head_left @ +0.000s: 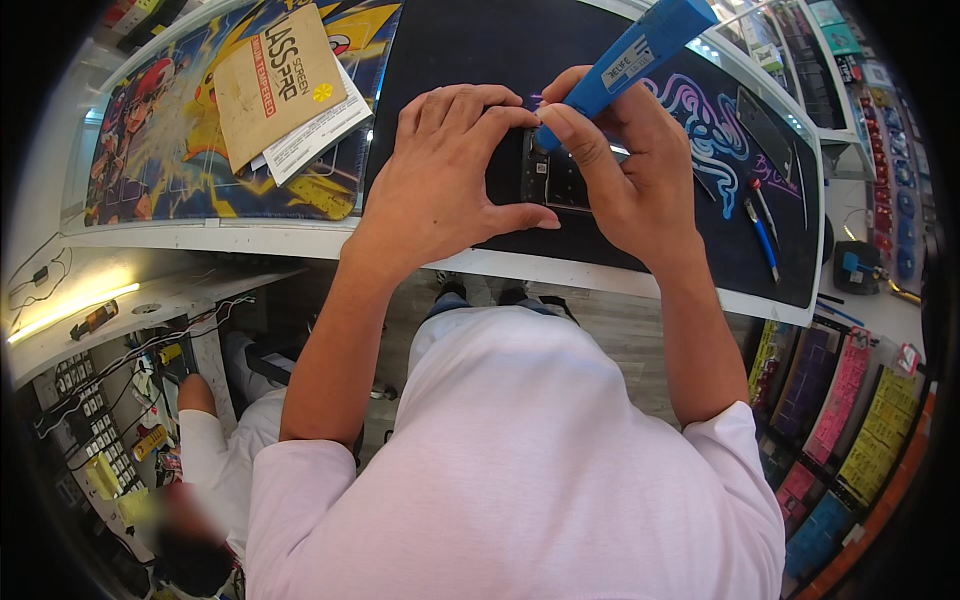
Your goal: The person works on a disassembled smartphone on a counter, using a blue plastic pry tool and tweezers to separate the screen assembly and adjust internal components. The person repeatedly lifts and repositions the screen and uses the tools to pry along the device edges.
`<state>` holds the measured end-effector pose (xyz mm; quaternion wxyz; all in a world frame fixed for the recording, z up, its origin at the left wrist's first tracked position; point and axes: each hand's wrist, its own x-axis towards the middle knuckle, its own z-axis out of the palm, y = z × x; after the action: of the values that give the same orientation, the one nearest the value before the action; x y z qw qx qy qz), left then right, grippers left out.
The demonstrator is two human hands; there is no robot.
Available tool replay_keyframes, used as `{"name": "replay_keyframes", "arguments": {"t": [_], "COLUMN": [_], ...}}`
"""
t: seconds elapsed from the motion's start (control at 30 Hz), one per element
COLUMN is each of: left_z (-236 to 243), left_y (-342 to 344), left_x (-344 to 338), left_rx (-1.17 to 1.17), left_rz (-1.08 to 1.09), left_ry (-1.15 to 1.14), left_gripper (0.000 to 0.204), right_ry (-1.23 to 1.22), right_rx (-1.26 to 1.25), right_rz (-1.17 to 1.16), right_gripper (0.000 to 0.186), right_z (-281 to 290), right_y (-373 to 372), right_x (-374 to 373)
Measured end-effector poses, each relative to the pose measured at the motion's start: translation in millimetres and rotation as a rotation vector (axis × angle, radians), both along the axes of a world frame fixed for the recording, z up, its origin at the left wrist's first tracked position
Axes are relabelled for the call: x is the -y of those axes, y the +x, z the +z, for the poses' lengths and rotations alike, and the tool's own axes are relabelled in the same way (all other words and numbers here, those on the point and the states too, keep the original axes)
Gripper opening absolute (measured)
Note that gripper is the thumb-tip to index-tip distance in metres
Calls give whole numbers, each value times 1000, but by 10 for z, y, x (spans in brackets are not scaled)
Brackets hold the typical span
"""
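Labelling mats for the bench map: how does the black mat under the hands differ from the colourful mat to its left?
The black mat is dark with a thin swirl drawing at its right; the colourful mat is covered in cartoon art. The black mat carries pen-like tools and the dark device both hands work on; the colourful mat carries a brown cardboard sleeve over papers. Both lie flat on the white counter.

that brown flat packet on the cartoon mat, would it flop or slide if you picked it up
The brown packet looks like thin cardboard, so it is probably light and fairly stiff. It rests on loose white sheets, which may slide out with it. Lying flat, it seems unlikely to roll or tip.
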<state>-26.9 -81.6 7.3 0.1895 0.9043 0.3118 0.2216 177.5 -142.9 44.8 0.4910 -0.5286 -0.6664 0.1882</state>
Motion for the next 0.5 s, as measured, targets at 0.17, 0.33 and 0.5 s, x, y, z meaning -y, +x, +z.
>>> {"name": "replay_keyframes", "arguments": {"t": [0.17,0.33,0.5], "left_z": [-4,5,22], "left_y": [-2,0,-20], "left_x": [6,0,-18], "left_rx": [-4,12,152], "left_rz": [6,1,-5], "left_ry": [8,0,-37], "left_gripper": [93,93,66], "right_ry": [-4,-12,-28], "right_rx": [-6,-23,-71], "right_rz": [-4,6,-7], "right_gripper": [26,26,24], "right_z": [-4,-3,6], "right_y": [1,10,31], "right_x": [0,10,10]}}
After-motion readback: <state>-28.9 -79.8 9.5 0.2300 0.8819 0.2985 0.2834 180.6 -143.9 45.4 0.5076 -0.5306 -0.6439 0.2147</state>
